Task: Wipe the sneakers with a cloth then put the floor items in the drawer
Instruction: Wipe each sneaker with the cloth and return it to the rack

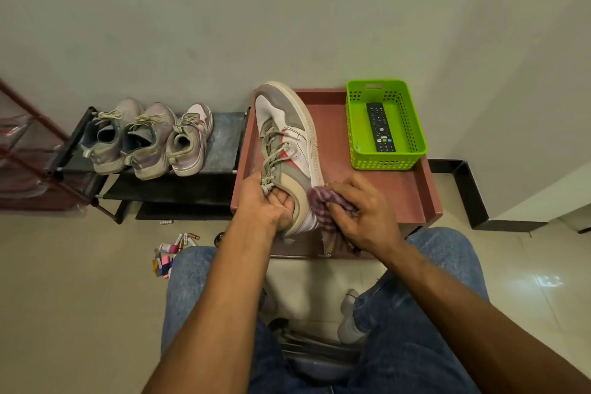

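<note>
The head view looks down over two bare forearms and denim-clad knees toward a reddish-brown desk [412, 195] at the centre right of the frame; the left hand [267, 201] is clamped on the heel end of a white, grey and red sneaker [284, 137], fingers curled into its opening beside the laces; the sneaker lies tilted on its side, toe pointing toward the upper part of the frame, its heel just past the near edge of the desk; the right hand [367, 214] is closed around a bunched purple striped cloth [323, 201], which is pressed against the sneaker's side near the heel, so the two hands sit close together with the shoe between them.

At the right rear of the desk stands a green perforated basket [415, 150]; a black remote control [380, 126] lies flat inside it.

In the left middle of the frame a low black shoe rack [224, 134] stands against the wall; three worn sneakers [144, 137] sit side by side on its top shelf, heels toward the camera.

On the pale tiled floor [80, 281], lower left of centre, lies a small scatter of floor items [169, 253]: batteries and small coloured pieces, partly hidden by the left knee; a dark round thing just right of them is too small to tell.
</note>
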